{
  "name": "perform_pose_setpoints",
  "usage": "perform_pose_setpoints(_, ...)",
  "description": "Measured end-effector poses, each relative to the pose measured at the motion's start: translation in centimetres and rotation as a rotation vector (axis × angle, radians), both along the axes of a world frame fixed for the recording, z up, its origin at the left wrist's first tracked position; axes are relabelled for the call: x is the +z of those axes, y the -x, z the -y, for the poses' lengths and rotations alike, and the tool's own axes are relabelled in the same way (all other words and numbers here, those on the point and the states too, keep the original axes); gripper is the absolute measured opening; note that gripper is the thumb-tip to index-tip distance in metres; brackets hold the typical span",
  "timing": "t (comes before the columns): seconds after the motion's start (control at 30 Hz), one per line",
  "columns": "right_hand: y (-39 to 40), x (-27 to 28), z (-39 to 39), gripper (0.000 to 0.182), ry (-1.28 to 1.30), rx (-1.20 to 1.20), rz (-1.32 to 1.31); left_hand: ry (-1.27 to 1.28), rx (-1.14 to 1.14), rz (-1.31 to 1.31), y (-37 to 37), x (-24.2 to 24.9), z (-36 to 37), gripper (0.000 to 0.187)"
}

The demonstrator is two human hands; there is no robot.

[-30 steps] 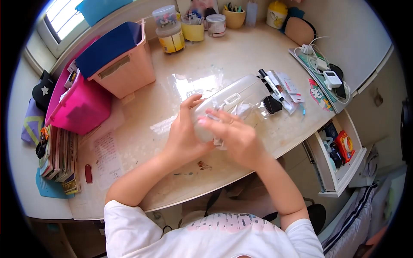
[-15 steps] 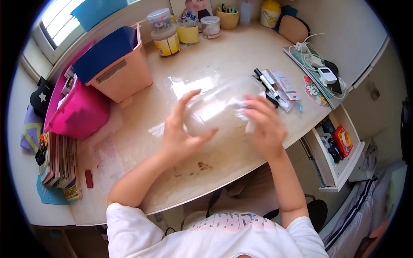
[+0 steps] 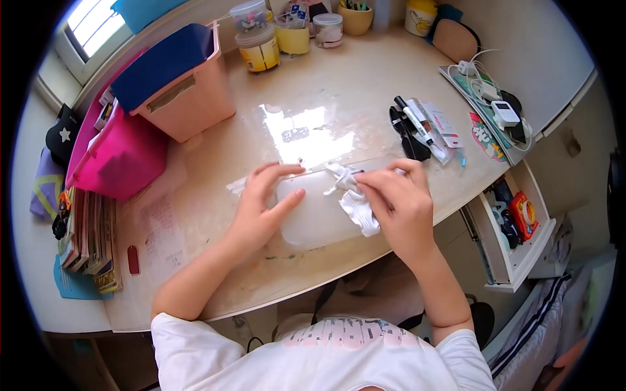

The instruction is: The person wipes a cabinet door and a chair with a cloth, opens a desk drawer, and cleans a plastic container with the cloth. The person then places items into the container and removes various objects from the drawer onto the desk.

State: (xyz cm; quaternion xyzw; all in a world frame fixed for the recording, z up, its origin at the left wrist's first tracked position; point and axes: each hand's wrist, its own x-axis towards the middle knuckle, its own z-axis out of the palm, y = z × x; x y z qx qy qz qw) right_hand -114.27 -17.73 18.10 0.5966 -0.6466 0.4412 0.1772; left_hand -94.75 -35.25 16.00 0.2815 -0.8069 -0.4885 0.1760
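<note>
Translucent box (image 3: 314, 221), left grip (image 3: 257, 210) spread loosely at its end, right grip (image 3: 405, 216) pinching white cloth (image 3: 359, 212), drawer (image 3: 533, 258) holding orange packet (image 3: 522, 214)

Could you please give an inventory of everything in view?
Desk: one, beige, centre
Container: one, translucent, desk front
Cloth: one, white, over container
Marker: one, black-and-white, desk right
Corded devices: several, white, far right
Jars: at least three, clear and yellow, back
Cup: one, tan, back
Pink bin: one, pink, left
Peach bin: one, peach, back left
Cap: one, black, left
Books: several, mixed colours, left
Open drawer: one, white, right
Left hand: one, bare, at container
Right hand: one, bare, holding cloth
</note>
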Motion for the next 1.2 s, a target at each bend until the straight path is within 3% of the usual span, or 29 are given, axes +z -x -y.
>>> perform_pose_setpoints(0.07, 0.1, 0.4, -1.1, 0.025, -0.062, -0.058, -0.038, -0.033, -0.117, -0.164, -0.3, -0.4, 1.1, 0.069)
perform_pose_setpoints(0.1, 0.0, 0.7, -1.6, 0.026, -0.121, -0.119, -0.079, -0.038, -0.110, -0.165, -0.4, -0.8, 1.1, 0.069)
perform_pose_setpoints(0.17, -0.4, 1.1, -2.1, 0.028, -0.164, -0.069, 0.049, -0.140, -0.362, -0.442, -0.5, -1.7, 0.7, 0.107)
perform_pose_setpoints(0.2, -0.7, 1.5, -2.2, 0.028, -0.207, -0.089, 0.018, 0.010, -0.484, -0.367, -0.5, -1.7, 0.7, 0.134)
perform_pose_setpoints(0.3, -2.6, 2.7, -1.8, 0.026, -0.296, -0.085, -0.004, 0.050, -0.383, -0.368, -0.2, -1.2, -1.2, 0.139)
perform_pose_setpoints(0.37, -3.5, 1.9, -0.6, 0.028, -0.272, 0.126, 0.052, 0.002, -0.337, -0.331, -0.3, -0.8, -1.3, 0.141)
perform_pose_setpoints(0.5, -4.4, 1.1, 3.7, 0.038, -0.270, 0.244, 0.113, -0.079, -0.330, -0.285, -0.5, -1.5, -0.9, 0.137)
perform_pose_setpoints(0.63, -7.7, 0.9, 2.4, 0.038, -0.257, 0.451, 0.047, -0.087, -0.351, -0.310, -0.8, -1.8, -0.4, 0.136)
perform_pose_setpoints(0.7, -6.2, 1.1, 0.9, 0.036, -0.279, 0.448, 0.095, -0.114, -0.328, -0.310, -0.6, -1.5, -0.6, 0.128)
perform_pose_setpoints(0.8, -3.9, 2.8, 0.4, 0.032, -0.426, 0.220, 0.160, -0.081, -0.300, -0.214, -0.4, -0.9, -0.9, 0.110)
perform_pose_setpoints(0.97, -6.7, 1.3, 4.0, 0.033, -0.242, 0.191, 0.051, -0.057, -0.333, -0.258, -0.9, -1.5, -0.5, 0.111)
perform_pose_setpoints(1.03, -7.8, 1.5, 2.0, 0.032, -0.280, 0.376, 0.109, -0.121, -0.375, -0.326, -0.8, -1.7, -0.3, 0.110)
perform_pose_setpoints(1.1, -6.3, 2.1, 0.6, 0.030, -0.298, 0.348, 0.203, -0.077, -0.349, -0.306, -0.5, -1.7, -0.6, 0.111)
perform_pose_setpoints(1.13, -4.7, 2.2, 0.2, 0.026, -0.333, 0.260, 0.165, -0.005, -0.332, -0.199, -0.5, -0.9, -0.6, 0.112)
perform_pose_setpoints(1.2, -3.3, 2.3, 1.1, 0.024, -0.344, 0.096, 0.166, -0.055, -0.316, -0.224, -0.4, -1.1, -1.0, 0.112)
